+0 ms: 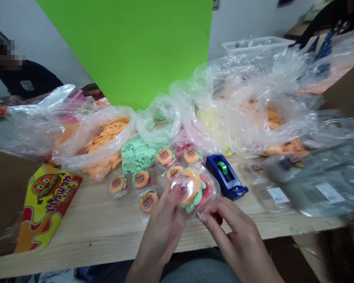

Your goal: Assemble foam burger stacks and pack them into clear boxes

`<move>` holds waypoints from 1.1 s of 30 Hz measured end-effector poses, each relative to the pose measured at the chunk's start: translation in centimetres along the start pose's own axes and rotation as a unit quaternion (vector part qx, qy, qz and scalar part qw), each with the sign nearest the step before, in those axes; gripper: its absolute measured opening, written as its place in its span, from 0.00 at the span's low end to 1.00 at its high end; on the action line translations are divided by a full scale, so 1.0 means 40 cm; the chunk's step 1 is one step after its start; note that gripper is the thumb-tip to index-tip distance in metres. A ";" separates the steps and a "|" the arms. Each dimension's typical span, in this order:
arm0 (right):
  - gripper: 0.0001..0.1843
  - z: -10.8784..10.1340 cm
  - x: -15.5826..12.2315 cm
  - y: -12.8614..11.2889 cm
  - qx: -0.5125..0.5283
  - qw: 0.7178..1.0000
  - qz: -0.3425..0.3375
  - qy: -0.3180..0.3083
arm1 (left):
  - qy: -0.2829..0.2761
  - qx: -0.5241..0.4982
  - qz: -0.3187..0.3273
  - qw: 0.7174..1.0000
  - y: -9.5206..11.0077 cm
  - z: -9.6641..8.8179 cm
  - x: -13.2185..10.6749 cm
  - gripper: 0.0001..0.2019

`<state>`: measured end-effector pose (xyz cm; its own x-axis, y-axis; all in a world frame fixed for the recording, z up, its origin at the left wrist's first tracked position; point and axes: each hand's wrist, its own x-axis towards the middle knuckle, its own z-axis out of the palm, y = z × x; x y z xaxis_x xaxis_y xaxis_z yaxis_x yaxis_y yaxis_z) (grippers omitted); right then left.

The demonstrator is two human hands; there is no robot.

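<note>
A clear plastic box (208,188) with a burger-shaped candy inside is held up over the table's front part. My left hand (165,224) grips it from the left, thumb on the lid by the round printed label. With thumb and fingers pinched together, my right hand (236,232) touches the box's lower right corner; whether tape or only the rim is between the fingertips cannot be made out. Just behind the box stands a blue tape dispenser (228,184) with a green roll (222,167). Several similar packed burger boxes (142,181) lie on the table to the left and behind.
Clear bags of orange pieces (106,137), green pieces (138,153) and pale yellow pieces (212,122) line the back. Empty clear boxes (309,188) are stacked at right. A printed burger card (48,204) stands left. A co-worker (29,78) sits far left.
</note>
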<state>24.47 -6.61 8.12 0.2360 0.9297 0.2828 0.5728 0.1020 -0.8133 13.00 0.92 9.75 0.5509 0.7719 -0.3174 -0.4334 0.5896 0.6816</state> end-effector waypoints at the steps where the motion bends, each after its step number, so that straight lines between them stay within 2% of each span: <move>1: 0.09 0.001 -0.001 0.002 -0.028 1.000 -0.008 0.001 | -0.008 -0.002 -0.008 1.000 0.000 -0.002 -0.002 0.17; 5: 0.09 0.017 -0.007 0.007 -0.061 0.997 -0.041 0.034 | -0.022 0.000 -0.028 0.999 0.002 -0.007 -0.009 0.16; 7: 0.07 0.029 -0.011 0.008 -0.029 0.995 -0.045 0.087 | -0.025 -0.005 -0.035 0.999 -0.001 -0.007 -0.010 0.15; 10: 0.09 0.042 -0.017 0.009 0.079 0.986 -0.002 0.145 | -0.021 -0.012 -0.029 0.999 -0.013 -0.007 -0.011 0.16; 16: 0.03 0.041 -0.031 0.013 0.233 0.968 0.077 0.053 | 0.093 0.051 0.112 0.988 -0.034 -0.020 -0.018 0.26; 19: 0.04 0.037 -0.038 0.015 0.305 0.942 0.141 0.014 | 0.081 0.123 0.113 0.983 -0.030 -0.021 -0.034 0.29; 21: 0.04 0.034 -0.041 0.017 0.328 0.931 0.159 0.004 | 0.073 0.157 0.105 0.979 -0.024 -0.017 -0.047 0.29; 26: 0.07 0.040 -0.055 0.031 0.324 0.934 0.150 0.017 | 0.043 0.161 0.109 0.980 -0.020 -0.010 -0.069 0.33; 30: 0.11 0.054 -0.070 0.041 0.287 0.950 0.118 -0.023 | 0.053 0.164 0.129 0.976 -0.023 -0.012 -0.069 0.36; 33: 0.13 0.063 -0.072 0.029 0.253 0.964 0.086 -0.001 | 0.044 0.166 0.125 0.977 -0.019 -0.021 -0.066 0.34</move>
<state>22.45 -8.29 5.07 0.2913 0.9488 0.1219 0.0697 0.1061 -0.9919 11.26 -1.38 9.51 0.3870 0.9082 -0.1596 -0.2826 0.2816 0.9170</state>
